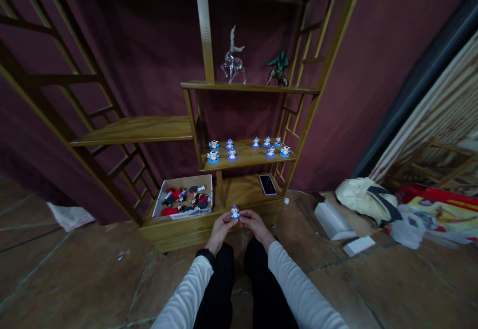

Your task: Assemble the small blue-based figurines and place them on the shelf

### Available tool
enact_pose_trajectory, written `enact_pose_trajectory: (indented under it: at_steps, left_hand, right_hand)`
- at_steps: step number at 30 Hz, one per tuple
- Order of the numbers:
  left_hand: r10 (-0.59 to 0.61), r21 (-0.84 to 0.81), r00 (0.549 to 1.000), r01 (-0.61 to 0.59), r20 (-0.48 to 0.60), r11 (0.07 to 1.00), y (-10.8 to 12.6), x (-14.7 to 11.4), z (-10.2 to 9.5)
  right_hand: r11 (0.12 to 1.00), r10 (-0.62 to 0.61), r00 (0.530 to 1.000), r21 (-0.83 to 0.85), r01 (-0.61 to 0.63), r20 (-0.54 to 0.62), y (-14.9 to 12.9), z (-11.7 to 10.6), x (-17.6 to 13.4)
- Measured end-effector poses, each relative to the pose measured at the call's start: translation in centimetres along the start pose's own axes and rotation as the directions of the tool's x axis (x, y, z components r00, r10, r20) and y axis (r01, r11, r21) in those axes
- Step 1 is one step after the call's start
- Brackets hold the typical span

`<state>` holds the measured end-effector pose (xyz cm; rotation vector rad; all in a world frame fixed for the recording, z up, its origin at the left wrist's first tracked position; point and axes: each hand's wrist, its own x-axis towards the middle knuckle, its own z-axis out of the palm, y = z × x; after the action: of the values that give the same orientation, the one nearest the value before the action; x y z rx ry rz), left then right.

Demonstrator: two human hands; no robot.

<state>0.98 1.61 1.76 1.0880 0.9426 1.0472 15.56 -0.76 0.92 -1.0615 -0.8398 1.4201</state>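
Observation:
Between my two hands, in front of the low shelf, is a small blue-and-white figurine (235, 213), held upright. My left hand (222, 225) pinches it from the left side, and my right hand (255, 222) grips its right side with the fingertips. Similar figurines stand in two groups on the small middle shelf (244, 162) above: a left group with a pink-and-blue figurine (213, 157) and a purple-based one (232, 154), and a right group with another figurine (271, 152).
An open box (212, 189) of red and black figures sits at the lower left, and a phone (268, 185) lies on the bottom board. A glass deer (233, 62) and a green figure (278, 68) stand higher up. White boxes (333, 221) and a bag (364, 199) lie on the right.

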Motion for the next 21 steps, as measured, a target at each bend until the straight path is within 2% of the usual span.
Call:
enact_pose_trajectory:
  at_steps: [4, 8, 12, 18, 21]
  left_hand:
    - [-0.001, 0.073, 0.998, -0.004, 0.070, 0.997, 0.1, 0.1, -0.2]
    - [0.002, 0.129, 0.999, -0.008, 0.044, 0.992, 0.2, 0.4, 0.2]
    - [0.056, 0.158, 0.997, -0.063, 0.043, 0.986, 1.0, 1.1, 1.3]
    - [0.193, 0.230, 0.977, -0.167, -0.094, 0.959, 3.3, 2.5, 3.2]
    - [0.273, 0.262, 0.957, -0.241, -0.095, 0.935, 5.1, 3.6, 4.3]
  right_hand:
    - [1.000, -0.008, 1.000, 0.006, 0.007, 0.012, -0.9, 0.3, -0.6]
    - [1.000, -0.007, 1.000, 0.026, 0.006, 0.012, -1.9, 0.4, -1.2]
    - [0.996, -0.017, 0.999, 0.091, 0.019, -0.028, -2.1, -0.1, -1.2]
    - [0.989, 0.012, 0.998, 0.150, -0.001, -0.066, -2.1, -1.0, -0.9]
    - [0.991, 0.007, 0.999, 0.131, 0.000, -0.053, -2.5, -1.2, -1.1]
